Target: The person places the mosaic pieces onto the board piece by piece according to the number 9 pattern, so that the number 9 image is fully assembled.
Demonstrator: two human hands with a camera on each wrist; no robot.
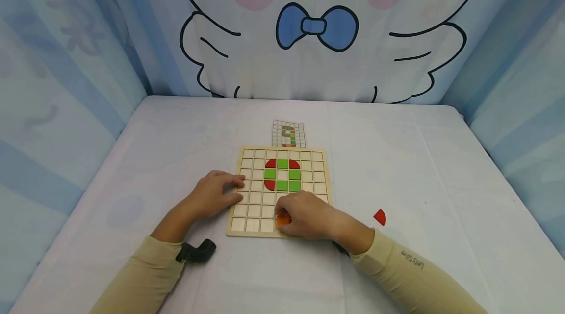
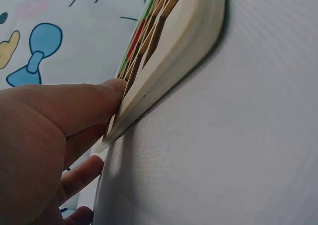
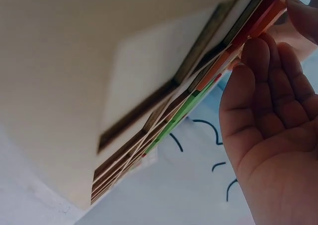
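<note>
A wooden grid board [image 1: 253, 211] lies on the table with red quarter-round tiles [image 1: 269, 184] and green square tiles [image 1: 282, 186] set in its upper cells. Over the board's lower right part, my right hand [image 1: 306, 216] has curled fingers and pinches an orange tile [image 1: 283, 220] low at the front row. Part of that tile and the cells beneath the palm are hidden in the head view. In the right wrist view, red shows beside the orange tile [image 3: 279, 10]. My left hand [image 1: 214, 194] rests its thumb and fingertips on the board's left edge, fingers relaxed.
Behind the board lies a pattern card [image 1: 289, 133] showing a small coloured grid, partly covered by the board's far edge. A loose red quarter-round tile [image 1: 380, 217] sits on the white tablecloth to the right. Printed curtains [image 1: 313, 64] stand behind and on both sides.
</note>
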